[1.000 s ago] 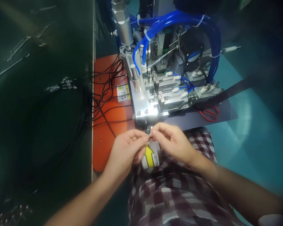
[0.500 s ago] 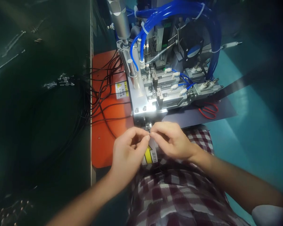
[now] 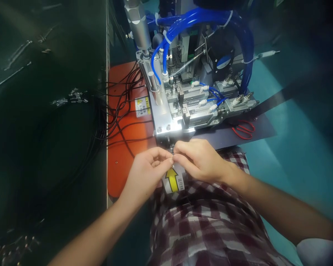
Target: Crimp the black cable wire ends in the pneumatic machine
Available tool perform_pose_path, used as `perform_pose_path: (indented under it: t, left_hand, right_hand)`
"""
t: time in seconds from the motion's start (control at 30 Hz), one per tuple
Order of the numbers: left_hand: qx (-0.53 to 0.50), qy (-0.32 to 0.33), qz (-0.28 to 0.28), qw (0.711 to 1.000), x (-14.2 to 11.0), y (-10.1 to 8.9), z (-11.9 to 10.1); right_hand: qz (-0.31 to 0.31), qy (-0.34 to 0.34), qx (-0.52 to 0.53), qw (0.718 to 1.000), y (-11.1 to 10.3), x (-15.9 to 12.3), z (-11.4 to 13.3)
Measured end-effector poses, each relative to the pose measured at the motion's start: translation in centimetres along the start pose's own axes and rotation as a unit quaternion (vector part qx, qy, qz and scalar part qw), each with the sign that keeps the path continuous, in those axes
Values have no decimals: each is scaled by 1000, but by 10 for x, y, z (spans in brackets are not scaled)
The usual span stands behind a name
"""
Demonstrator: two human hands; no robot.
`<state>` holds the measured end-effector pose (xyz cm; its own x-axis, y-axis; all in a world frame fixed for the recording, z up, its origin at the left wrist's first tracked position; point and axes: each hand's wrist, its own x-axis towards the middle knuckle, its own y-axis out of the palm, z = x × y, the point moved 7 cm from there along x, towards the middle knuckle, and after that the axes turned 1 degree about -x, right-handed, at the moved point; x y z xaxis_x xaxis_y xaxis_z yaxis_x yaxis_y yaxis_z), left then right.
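My left hand (image 3: 148, 168) and my right hand (image 3: 201, 159) meet fingertip to fingertip in front of the metal machine (image 3: 180, 111). Thumb and forefinger are pinched together on each. Whatever lies between the fingertips is too small and too covered to name. Just below the pinch a white label with a yellow arrow (image 3: 172, 180) shows on the machine's front. A small dark fitting (image 3: 171, 148) of the machine peeks out above the fingertips.
Thin black cables (image 3: 119, 111) cross the orange base plate (image 3: 119, 162) on the left. Red-handled scissors (image 3: 244, 130) lie on the dark plate at right. Blue air hoses (image 3: 211, 18) arch over the machine. Small metal parts (image 3: 74, 96) lie on the dark green surface.
Both hands have shifted slightly left together, fingertips still pinched. More of the yellow arrow label shows now. The whole view has moved a little.
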<state>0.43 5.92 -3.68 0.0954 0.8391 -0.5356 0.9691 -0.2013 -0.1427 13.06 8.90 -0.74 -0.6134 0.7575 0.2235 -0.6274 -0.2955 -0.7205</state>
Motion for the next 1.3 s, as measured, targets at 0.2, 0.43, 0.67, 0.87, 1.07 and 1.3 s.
perform_pose_path:
  t: [0.2,0.43,0.67,0.87,1.07,1.3]
  left_hand:
    - [33,65,3,997,-1,4,-14]
    - [206,273,-119,932,-8,5,-28]
    - [309,408,-89,854,-5,13,-30]
    - [355,405,-110,835,4,7,-26]
    - [382,417,-129,815,6,8,-25]
    - [378,413,-127,818,6,8,-23]
  right_hand:
    - [-34,-66,54,996,1,-6,5]
    - [-107,92,263,954,15,-18,-32]
    - [-105,166,332,923,32,-17,-53]
    - [-109,171,346,916,39,-8,-58]
    - [-119,190,332,916,43,-10,-63]
    - [-123,191,364,903,45,-10,-63]
